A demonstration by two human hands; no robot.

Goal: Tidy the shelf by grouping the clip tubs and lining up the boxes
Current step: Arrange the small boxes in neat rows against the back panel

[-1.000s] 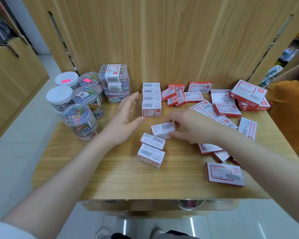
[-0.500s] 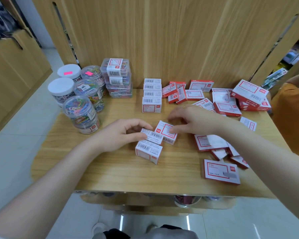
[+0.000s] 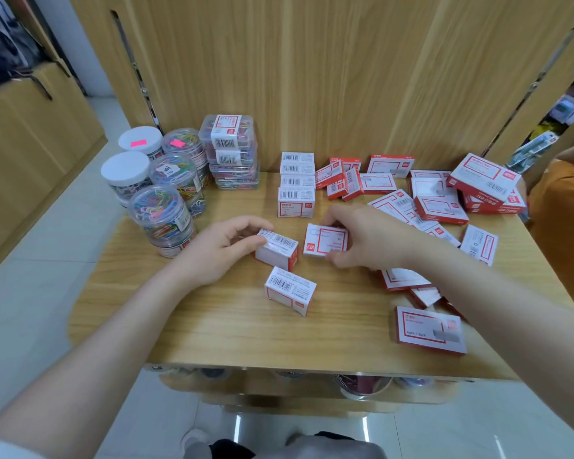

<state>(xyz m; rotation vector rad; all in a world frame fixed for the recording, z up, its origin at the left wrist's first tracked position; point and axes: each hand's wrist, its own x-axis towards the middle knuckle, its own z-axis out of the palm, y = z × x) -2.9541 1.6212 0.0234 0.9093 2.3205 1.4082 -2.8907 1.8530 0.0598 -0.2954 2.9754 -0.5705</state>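
The left hand [image 3: 219, 250] has its grip curled round a small white-and-red box [image 3: 276, 249] at the middle of the wooden shelf [image 3: 212, 326]; the right hand [image 3: 365, 240] pinches a second box [image 3: 325, 240] just beside it, red-framed label up; a third box [image 3: 290, 290] lies loose nearer the front edge (barcode facing up); a neat row of boxes [image 3: 297, 183] runs toward the back panel; the clip tubs [image 3: 161, 190] cluster at the left rear; more boxes [image 3: 444, 200] lie scattered on the right.
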